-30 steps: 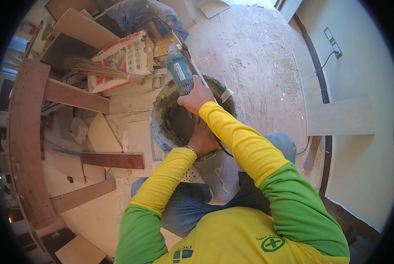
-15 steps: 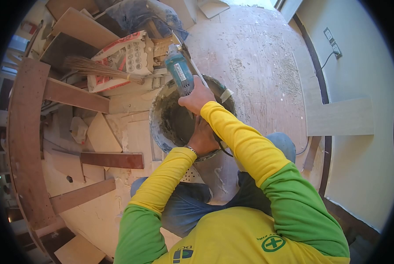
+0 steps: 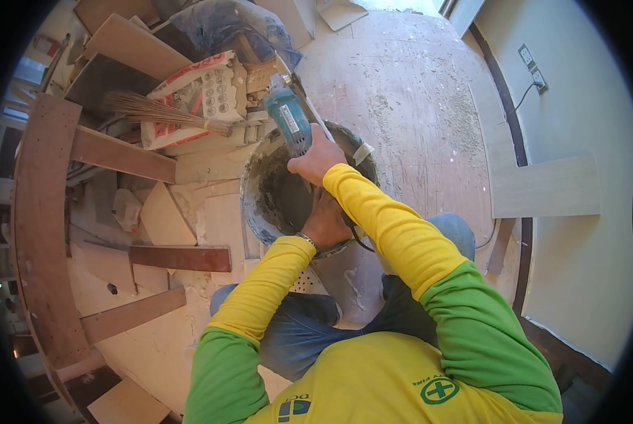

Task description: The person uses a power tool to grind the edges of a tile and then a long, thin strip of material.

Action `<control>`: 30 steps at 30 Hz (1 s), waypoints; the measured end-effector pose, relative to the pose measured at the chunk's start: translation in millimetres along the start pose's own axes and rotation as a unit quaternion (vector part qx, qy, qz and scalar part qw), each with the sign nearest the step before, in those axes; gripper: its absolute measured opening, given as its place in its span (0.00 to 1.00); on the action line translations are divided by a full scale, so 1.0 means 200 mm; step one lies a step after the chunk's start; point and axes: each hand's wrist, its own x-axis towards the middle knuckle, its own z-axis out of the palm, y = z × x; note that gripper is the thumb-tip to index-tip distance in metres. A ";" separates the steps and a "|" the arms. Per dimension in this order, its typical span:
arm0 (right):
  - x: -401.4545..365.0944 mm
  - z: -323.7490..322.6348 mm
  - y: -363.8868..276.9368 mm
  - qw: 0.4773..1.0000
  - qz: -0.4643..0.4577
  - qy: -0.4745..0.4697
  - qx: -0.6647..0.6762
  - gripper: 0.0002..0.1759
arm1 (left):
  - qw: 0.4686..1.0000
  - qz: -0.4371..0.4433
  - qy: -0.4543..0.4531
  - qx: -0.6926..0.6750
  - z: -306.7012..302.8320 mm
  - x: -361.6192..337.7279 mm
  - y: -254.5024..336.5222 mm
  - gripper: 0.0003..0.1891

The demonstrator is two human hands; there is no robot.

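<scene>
My right hand (image 3: 318, 154) is closed around the body of a teal angle grinder (image 3: 288, 119), which points away from me over a bucket (image 3: 251, 201). Along the grinder's right side runs a thin, pale strip (image 3: 316, 109), seen nearly edge-on. Just below my right hand, my left hand (image 3: 327, 220) is closed over the near part of the bucket. Its fingertips are partly hidden, and what they grip cannot be made out. A dark cable (image 3: 362, 244) hangs by the bucket's near rim. Grey residue coats the inside of the bucket.
A torn printed sack (image 3: 224, 88) and a stick broom (image 3: 161, 113) lie at the upper left, beside stacked boards (image 3: 136, 46). Wooden planks (image 3: 51, 233) stand at the left. On the right are a wall socket (image 3: 539, 79) and a pale board (image 3: 546, 189).
</scene>
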 end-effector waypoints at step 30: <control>-0.04 -0.02 0.01 1.000 -0.004 -0.012 0.000 0.58 | 0.999 0.014 0.031 0.035 0.02 -0.01 -0.01 0.35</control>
